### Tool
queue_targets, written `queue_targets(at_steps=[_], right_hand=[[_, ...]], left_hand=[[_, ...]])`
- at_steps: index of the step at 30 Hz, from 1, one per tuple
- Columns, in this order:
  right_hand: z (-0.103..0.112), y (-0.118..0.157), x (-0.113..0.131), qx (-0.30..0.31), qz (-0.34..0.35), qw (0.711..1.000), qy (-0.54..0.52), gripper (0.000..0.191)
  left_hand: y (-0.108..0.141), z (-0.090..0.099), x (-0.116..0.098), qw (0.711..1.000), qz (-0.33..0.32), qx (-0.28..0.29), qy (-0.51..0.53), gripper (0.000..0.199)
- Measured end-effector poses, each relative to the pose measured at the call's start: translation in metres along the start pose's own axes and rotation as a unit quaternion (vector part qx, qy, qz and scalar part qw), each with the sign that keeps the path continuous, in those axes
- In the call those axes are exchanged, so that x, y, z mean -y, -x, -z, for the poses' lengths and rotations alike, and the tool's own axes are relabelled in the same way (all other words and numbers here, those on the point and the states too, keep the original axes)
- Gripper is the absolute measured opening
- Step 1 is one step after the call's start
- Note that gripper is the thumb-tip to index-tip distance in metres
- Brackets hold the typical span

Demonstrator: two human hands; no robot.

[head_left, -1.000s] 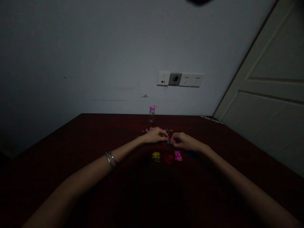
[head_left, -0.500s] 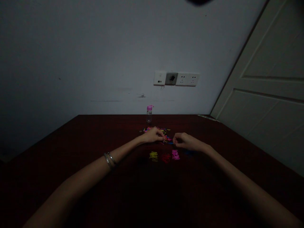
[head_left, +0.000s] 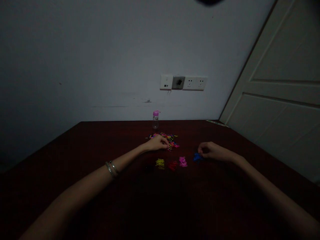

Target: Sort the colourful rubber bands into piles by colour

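Observation:
My left hand rests at the near side of a mixed heap of coloured rubber bands. Its fingers are pinched together, and what is between them is too small to make out. Over on the right, my right hand is closed, fingertips down at a small pile of blue rubber bands; a blue band seems to be in its pinch. In a row nearer to me lie a yellow pile, a dim red pile and a pink pile of the same bands.
A clear bottle with a pink cap stands behind the heap. The dark red table meets a wall with a row of sockets. A pale door is to the right, and a thin strip lies at the table's back right edge.
My right hand has moved right, from the mixed heap to the blue pile, carrying a blue rubber band. My left hand stays by the heap. The view has shifted slightly.

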State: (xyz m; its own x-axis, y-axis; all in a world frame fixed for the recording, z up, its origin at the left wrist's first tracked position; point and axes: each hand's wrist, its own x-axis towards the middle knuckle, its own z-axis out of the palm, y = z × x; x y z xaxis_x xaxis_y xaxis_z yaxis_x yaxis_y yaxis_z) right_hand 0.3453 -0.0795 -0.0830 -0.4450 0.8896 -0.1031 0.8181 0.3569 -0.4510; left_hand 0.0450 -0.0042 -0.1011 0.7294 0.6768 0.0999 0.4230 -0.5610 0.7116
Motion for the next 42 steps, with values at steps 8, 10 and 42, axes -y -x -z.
queue_targets(at_steps=[8,10,42], right_hand=[[0.012,-0.002,0.007,-0.008,0.002,1.000,-0.015,0.021],[0.015,-0.003,0.007,-0.003,0.008,1.000,-0.009,0.020],[-0.040,-0.064,0.082,-0.102,0.080,0.990,0.056,0.017]], left_hand=[[-0.002,-0.002,0.006,1.000,-0.001,-0.004,0.021,0.022],[-0.001,-0.003,0.007,1.000,0.004,-0.007,0.022,0.023],[0.005,-0.001,0.021,0.996,0.023,-0.054,0.062,0.022]])
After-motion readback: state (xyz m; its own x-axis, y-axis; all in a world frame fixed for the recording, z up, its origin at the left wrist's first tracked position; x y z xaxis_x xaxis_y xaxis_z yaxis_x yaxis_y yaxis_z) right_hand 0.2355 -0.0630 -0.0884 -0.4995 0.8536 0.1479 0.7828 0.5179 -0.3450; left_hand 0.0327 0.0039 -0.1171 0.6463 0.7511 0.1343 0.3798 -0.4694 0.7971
